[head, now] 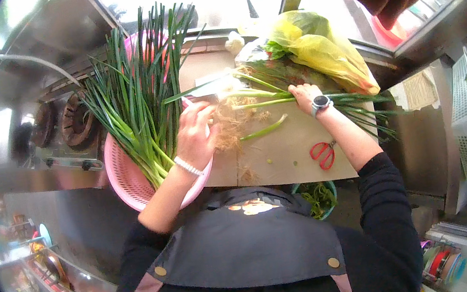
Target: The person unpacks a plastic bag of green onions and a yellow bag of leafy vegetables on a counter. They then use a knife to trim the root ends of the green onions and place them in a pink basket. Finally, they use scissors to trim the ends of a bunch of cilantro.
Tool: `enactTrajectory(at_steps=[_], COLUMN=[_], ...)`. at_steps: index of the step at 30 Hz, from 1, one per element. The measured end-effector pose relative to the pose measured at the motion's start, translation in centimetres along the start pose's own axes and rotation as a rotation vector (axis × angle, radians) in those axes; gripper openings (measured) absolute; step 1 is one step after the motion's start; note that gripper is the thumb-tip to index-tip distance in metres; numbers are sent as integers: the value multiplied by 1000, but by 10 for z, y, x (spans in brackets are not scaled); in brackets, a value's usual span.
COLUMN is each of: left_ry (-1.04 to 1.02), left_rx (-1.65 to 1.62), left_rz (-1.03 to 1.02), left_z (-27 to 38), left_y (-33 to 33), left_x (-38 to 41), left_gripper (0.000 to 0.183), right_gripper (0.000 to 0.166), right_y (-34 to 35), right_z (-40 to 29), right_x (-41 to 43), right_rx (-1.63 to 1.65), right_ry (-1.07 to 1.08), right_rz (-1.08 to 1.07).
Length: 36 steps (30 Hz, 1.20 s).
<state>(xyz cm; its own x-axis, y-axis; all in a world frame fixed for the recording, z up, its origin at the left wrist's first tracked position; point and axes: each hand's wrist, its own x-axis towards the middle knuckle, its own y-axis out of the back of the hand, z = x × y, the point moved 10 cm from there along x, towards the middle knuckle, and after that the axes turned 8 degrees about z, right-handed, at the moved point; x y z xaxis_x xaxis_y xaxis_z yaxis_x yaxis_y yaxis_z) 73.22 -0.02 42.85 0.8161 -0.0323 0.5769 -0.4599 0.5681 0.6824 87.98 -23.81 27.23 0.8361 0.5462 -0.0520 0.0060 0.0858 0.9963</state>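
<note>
Long green stalks with pale stems, apparently scallions or garlic greens (136,101), lean in a pink perforated plastic basket (122,176) at the left. My left hand (197,131) is over the basket's right rim, fingers spread and curled; a single leaf passes just above it. My right hand (305,96), with a watch on its wrist, grips several stalks (262,93) lying across the board, their leaves trailing right. Between my hands lies a pile of trimmed brown roots (228,124). One short green stem (265,129) rests apart, and red-handled scissors (324,154) lie near the board's front edge.
A yellow plastic bag (327,48) of greens stands at the back right, near a garlic bulb (234,42). Gas burners (75,119) are at the left. A teal container of leafy scraps (320,198) sits below the board. A white basket (465,120) is far right.
</note>
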Motion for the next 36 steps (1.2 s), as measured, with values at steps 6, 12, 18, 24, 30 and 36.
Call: enactTrajectory(at_steps=[6, 12, 18, 24, 30, 36], left_ry=[-165, -8, 384, 429, 547, 585], left_rx=[159, -275, -988, -1250, -1554, -1389], left_rz=[-337, -525, -613, -711, -733, -698], left_z=[26, 30, -1, 14, 28, -1], left_y=[-113, -179, -198, -173, -150, -135], left_x=[34, 58, 55, 47, 35, 26], left_gripper=[65, 29, 25, 36, 39, 30], right_gripper=[21, 19, 31, 18, 47, 29], right_y=[65, 157, 268, 117, 32, -17], right_z=[-32, -48, -89, -29, -127, -110], right_x=[-21, -16, -59, -68, -46, -56], right_rx=[74, -181, -20, 799, 1398, 1334], right_ry=[34, -7, 292, -225, -133, -365], right_rz=[46, 57, 753, 434, 243, 191])
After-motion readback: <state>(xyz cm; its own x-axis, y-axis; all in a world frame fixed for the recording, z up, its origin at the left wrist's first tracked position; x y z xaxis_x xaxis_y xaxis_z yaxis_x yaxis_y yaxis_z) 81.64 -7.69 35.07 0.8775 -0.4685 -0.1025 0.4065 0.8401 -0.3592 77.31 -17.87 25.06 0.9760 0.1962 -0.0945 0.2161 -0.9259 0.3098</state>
